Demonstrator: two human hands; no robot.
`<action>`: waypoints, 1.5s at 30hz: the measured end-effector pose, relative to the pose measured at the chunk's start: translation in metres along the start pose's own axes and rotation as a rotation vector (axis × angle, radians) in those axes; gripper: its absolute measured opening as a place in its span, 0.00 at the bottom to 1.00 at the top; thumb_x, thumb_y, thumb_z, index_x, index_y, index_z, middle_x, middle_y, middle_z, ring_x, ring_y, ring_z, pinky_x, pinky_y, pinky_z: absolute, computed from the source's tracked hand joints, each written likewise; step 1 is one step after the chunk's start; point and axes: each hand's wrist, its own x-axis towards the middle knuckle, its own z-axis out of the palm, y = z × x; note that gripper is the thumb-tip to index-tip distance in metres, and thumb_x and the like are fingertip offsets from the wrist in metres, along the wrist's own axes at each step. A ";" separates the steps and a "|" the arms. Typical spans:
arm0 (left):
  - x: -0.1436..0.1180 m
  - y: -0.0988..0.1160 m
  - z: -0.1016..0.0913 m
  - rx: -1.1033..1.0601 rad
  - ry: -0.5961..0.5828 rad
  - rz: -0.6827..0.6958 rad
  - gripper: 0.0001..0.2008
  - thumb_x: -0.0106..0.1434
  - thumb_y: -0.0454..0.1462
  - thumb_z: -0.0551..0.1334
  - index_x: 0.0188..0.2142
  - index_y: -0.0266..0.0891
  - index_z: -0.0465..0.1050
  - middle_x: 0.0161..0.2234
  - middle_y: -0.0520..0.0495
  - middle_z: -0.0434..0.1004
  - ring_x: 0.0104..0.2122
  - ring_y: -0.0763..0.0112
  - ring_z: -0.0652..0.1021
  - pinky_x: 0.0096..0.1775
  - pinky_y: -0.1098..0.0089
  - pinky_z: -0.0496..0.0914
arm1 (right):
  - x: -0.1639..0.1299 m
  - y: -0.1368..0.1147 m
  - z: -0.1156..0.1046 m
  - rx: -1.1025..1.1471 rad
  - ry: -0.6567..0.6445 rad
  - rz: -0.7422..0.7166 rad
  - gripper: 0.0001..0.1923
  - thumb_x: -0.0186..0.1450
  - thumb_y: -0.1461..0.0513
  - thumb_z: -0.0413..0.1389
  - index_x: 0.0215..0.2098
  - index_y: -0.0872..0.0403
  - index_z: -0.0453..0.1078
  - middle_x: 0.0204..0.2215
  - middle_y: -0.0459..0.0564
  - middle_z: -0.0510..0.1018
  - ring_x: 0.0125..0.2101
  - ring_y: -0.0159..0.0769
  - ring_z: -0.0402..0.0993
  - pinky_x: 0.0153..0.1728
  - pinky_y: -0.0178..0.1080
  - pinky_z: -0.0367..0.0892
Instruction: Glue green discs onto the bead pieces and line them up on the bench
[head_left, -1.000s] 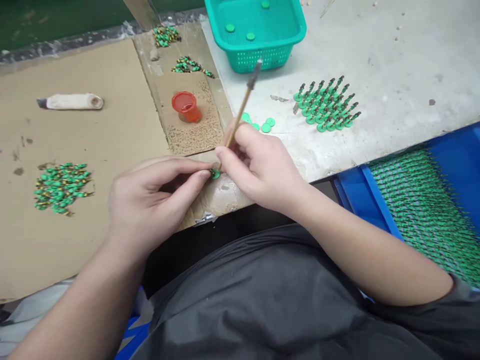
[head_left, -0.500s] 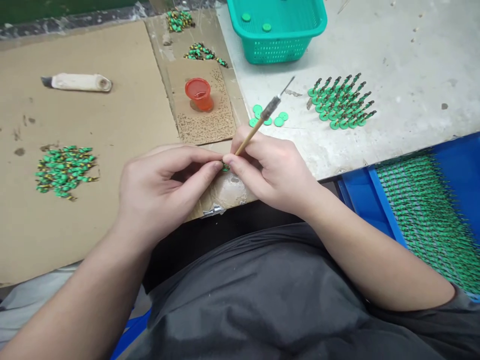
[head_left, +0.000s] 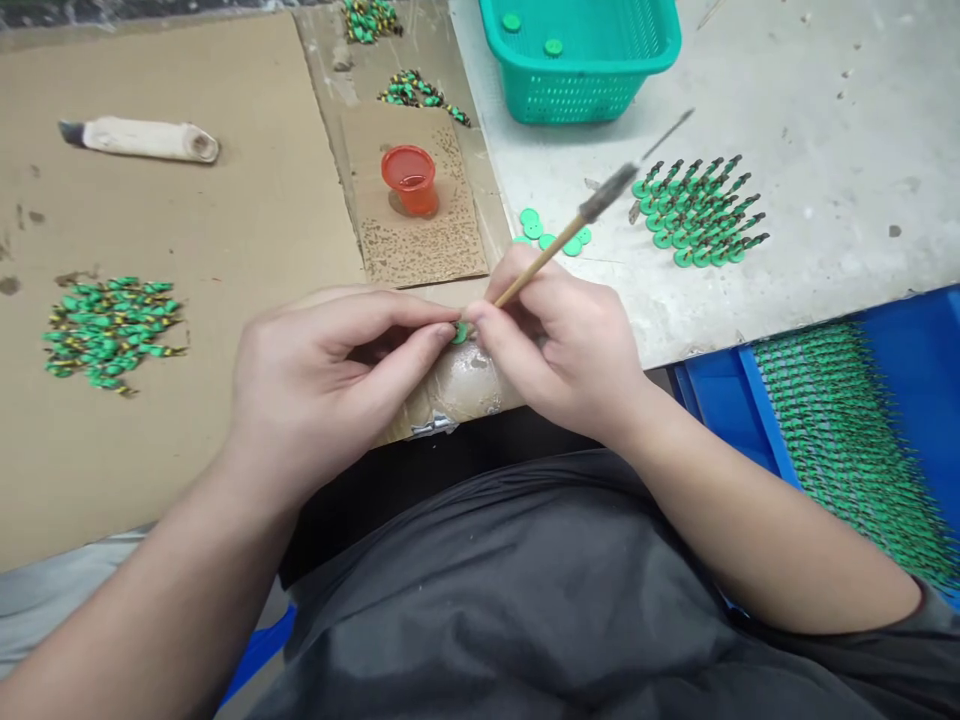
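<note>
My left hand point(head_left: 322, 365) pinches a small green disc point(head_left: 459, 334) between thumb and forefinger at the table's front edge. Its fingertips cover much of the piece. A thin wooden-handled tool point(head_left: 541, 266) with a dark wrapped end and a fine needle-like tip is held in my right hand point(head_left: 574, 345), pointing up and to the right. The right thumb and forefinger are closed beside the disc; whether they also grip a small part there cannot be made out. Loose green discs point(head_left: 573, 246) lie just beyond the right hand.
A red cup point(head_left: 409, 180) of liquid stands on speckled cardboard point(head_left: 420, 262). Green-and-yellow pieces point(head_left: 112, 330) are heaped left, near a white-handled tool point(head_left: 146, 139). A teal basket point(head_left: 577, 95) is at the back; green-based figures point(head_left: 701, 212) stand right. A blue tray point(head_left: 772, 410) holds many green pieces.
The tool has tipped lower toward the right, and the right fingertips have drawn slightly away from the left ones. More of the green disc shows. The whole view has shifted a little.
</note>
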 end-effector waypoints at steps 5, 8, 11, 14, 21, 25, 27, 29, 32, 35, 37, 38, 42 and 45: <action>-0.001 0.000 0.000 -0.008 -0.001 -0.001 0.07 0.81 0.41 0.74 0.50 0.53 0.95 0.44 0.59 0.96 0.41 0.72 0.90 0.45 0.72 0.79 | -0.002 0.000 0.000 0.017 0.012 -0.029 0.13 0.90 0.59 0.57 0.44 0.47 0.76 0.42 0.45 0.86 0.42 0.38 0.87 0.51 0.41 0.84; -0.001 0.000 -0.001 -0.006 -0.006 -0.001 0.07 0.81 0.42 0.73 0.50 0.53 0.95 0.44 0.59 0.96 0.41 0.71 0.90 0.45 0.71 0.78 | -0.002 0.002 0.001 0.004 -0.009 -0.029 0.12 0.91 0.58 0.56 0.48 0.47 0.78 0.44 0.45 0.87 0.44 0.38 0.87 0.53 0.42 0.84; -0.001 0.000 -0.001 0.002 -0.005 0.007 0.07 0.82 0.42 0.73 0.50 0.53 0.95 0.43 0.58 0.96 0.41 0.71 0.89 0.45 0.71 0.78 | -0.001 0.002 0.002 -0.010 -0.018 -0.038 0.13 0.91 0.56 0.55 0.48 0.47 0.77 0.43 0.46 0.86 0.42 0.38 0.86 0.51 0.42 0.83; -0.001 -0.001 -0.002 0.003 -0.009 0.025 0.08 0.82 0.41 0.73 0.51 0.53 0.95 0.43 0.59 0.95 0.40 0.72 0.89 0.44 0.71 0.77 | -0.001 0.000 0.002 -0.031 -0.033 -0.014 0.12 0.91 0.55 0.55 0.48 0.46 0.76 0.41 0.46 0.85 0.39 0.40 0.84 0.49 0.42 0.82; 0.000 -0.002 -0.004 -0.032 -0.014 0.052 0.09 0.82 0.39 0.71 0.49 0.51 0.94 0.43 0.60 0.96 0.41 0.74 0.91 0.46 0.74 0.78 | -0.001 -0.012 0.009 -0.028 -0.022 -0.037 0.12 0.92 0.57 0.54 0.48 0.47 0.73 0.41 0.47 0.86 0.41 0.40 0.85 0.49 0.42 0.79; 0.001 -0.005 -0.004 -0.024 -0.016 0.051 0.10 0.81 0.41 0.70 0.47 0.51 0.95 0.43 0.59 0.96 0.41 0.71 0.92 0.46 0.72 0.81 | -0.003 -0.016 0.016 -0.089 -0.050 -0.027 0.14 0.92 0.61 0.50 0.47 0.46 0.72 0.44 0.48 0.86 0.46 0.42 0.86 0.52 0.44 0.79; 0.003 -0.006 -0.004 -0.039 -0.015 0.048 0.10 0.79 0.41 0.70 0.46 0.51 0.95 0.42 0.57 0.96 0.40 0.70 0.92 0.44 0.71 0.82 | -0.003 -0.017 0.019 -0.090 -0.062 -0.030 0.15 0.91 0.63 0.49 0.46 0.46 0.71 0.44 0.48 0.86 0.47 0.41 0.86 0.53 0.43 0.79; 0.004 -0.006 -0.003 -0.076 -0.013 0.023 0.10 0.78 0.41 0.70 0.46 0.51 0.95 0.43 0.56 0.97 0.40 0.69 0.91 0.45 0.70 0.82 | -0.002 -0.016 0.019 -0.060 -0.044 -0.002 0.14 0.91 0.62 0.51 0.45 0.46 0.71 0.42 0.47 0.85 0.45 0.41 0.85 0.52 0.43 0.79; 0.004 -0.003 -0.001 -0.140 -0.014 -0.070 0.07 0.76 0.43 0.73 0.45 0.53 0.95 0.43 0.55 0.97 0.39 0.68 0.91 0.44 0.69 0.82 | -0.004 -0.015 0.011 0.073 0.100 0.131 0.14 0.90 0.55 0.56 0.44 0.46 0.71 0.38 0.45 0.83 0.39 0.39 0.86 0.46 0.41 0.82; 0.004 -0.002 -0.002 -0.190 0.023 -0.142 0.06 0.73 0.44 0.75 0.43 0.54 0.95 0.41 0.53 0.96 0.35 0.68 0.89 0.38 0.69 0.81 | -0.008 -0.013 -0.004 0.241 0.268 0.331 0.15 0.88 0.48 0.62 0.46 0.45 0.71 0.34 0.43 0.83 0.33 0.37 0.86 0.37 0.40 0.82; 0.005 -0.003 -0.006 -0.271 0.051 -0.178 0.05 0.71 0.44 0.76 0.41 0.52 0.94 0.38 0.51 0.95 0.34 0.67 0.89 0.38 0.68 0.83 | -0.012 -0.011 -0.014 0.320 0.270 0.424 0.18 0.85 0.44 0.65 0.44 0.44 0.72 0.32 0.43 0.86 0.30 0.38 0.87 0.33 0.40 0.82; 0.006 -0.003 -0.008 -0.354 0.061 -0.213 0.03 0.69 0.43 0.77 0.40 0.50 0.93 0.37 0.50 0.94 0.33 0.67 0.89 0.37 0.68 0.84 | -0.013 -0.010 -0.018 0.339 0.241 0.451 0.19 0.84 0.43 0.66 0.43 0.45 0.72 0.31 0.44 0.87 0.29 0.39 0.87 0.31 0.40 0.82; 0.014 -0.004 -0.023 -0.751 0.071 -0.368 0.10 0.58 0.42 0.85 0.34 0.46 0.89 0.27 0.51 0.84 0.24 0.72 0.79 0.26 0.72 0.75 | -0.019 -0.007 -0.022 0.296 0.161 0.448 0.19 0.82 0.45 0.68 0.40 0.47 0.75 0.30 0.49 0.90 0.29 0.42 0.90 0.32 0.42 0.83; 0.020 0.002 -0.039 -0.844 0.048 -0.386 0.14 0.57 0.46 0.85 0.30 0.44 0.85 0.24 0.51 0.79 0.19 0.75 0.72 0.20 0.73 0.67 | -0.021 -0.006 -0.019 0.296 0.180 0.421 0.17 0.82 0.48 0.68 0.39 0.47 0.76 0.30 0.51 0.91 0.29 0.43 0.91 0.33 0.42 0.86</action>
